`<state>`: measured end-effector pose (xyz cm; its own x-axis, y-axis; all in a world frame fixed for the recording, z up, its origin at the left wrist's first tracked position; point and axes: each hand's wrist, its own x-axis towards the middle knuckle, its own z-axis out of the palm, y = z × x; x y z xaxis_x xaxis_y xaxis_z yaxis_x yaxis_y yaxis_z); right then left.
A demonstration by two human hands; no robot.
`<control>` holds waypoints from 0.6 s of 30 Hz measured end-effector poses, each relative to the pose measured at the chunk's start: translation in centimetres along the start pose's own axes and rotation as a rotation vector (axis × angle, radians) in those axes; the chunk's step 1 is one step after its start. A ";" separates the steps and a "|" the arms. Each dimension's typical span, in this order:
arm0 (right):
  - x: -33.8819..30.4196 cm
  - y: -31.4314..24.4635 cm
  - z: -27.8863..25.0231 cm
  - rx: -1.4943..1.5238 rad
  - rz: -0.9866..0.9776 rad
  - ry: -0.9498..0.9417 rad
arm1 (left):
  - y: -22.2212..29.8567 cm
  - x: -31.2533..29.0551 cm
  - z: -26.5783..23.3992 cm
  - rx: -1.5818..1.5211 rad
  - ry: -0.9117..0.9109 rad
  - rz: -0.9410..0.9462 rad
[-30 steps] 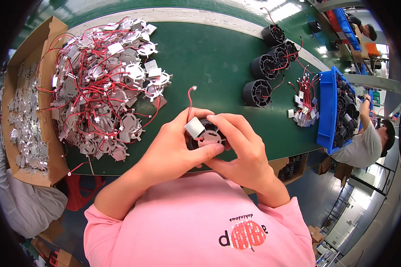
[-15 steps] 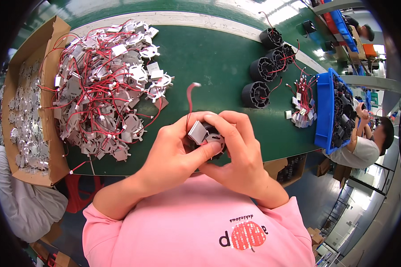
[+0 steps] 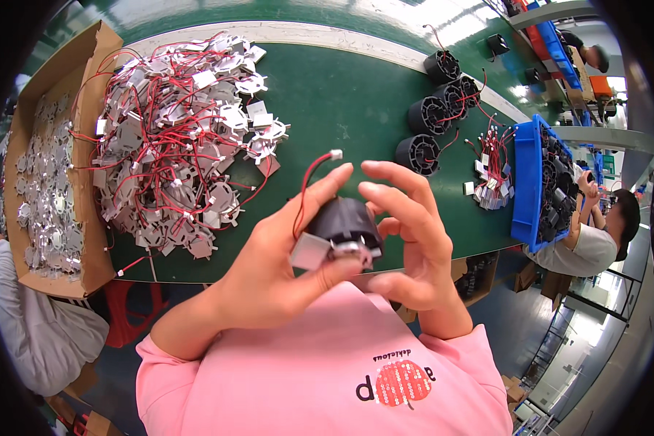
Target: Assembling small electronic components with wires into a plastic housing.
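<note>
Close in front of me, my left hand (image 3: 280, 265) grips a black cylindrical plastic housing (image 3: 347, 218), with the thumb underneath near a light metal plate (image 3: 352, 252) on its lower end. A pale flat block (image 3: 310, 251) sticks out beside the thumb. From there a red-and-black wire (image 3: 304, 192) rises to a small white plug (image 3: 336, 155). My right hand (image 3: 418, 240) is open around the housing's right side, fingers curved and spread; whether a fingertip touches it I cannot tell. The end being worked on is slightly blurred.
A heap of metal plates with red wires (image 3: 189, 138) covers the left of the green table (image 3: 327, 94), beside a cardboard box (image 3: 98, 167) of metal plates. Black housings (image 3: 418, 154) stand at right, near wired pale blocks (image 3: 495, 171) and a blue bin (image 3: 528, 182). Other people sit at both sides.
My right hand has opened and moved off the housing to the right. The left hand has tilted the housing, so its black side wall now shows.
</note>
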<state>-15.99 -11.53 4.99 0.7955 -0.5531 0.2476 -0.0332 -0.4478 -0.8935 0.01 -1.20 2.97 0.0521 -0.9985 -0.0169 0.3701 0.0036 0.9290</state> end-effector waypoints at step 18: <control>-1.4 0.4 1.2 0.397 0.025 -0.111 | 1.4 -1.2 0.0 0.217 -0.089 0.054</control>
<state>-16.34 -10.06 3.88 0.8586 -0.4715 0.2014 0.1654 -0.1171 -0.9793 0.49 -0.01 4.28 -0.0194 -0.9981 0.0591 0.1606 0.0553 0.9855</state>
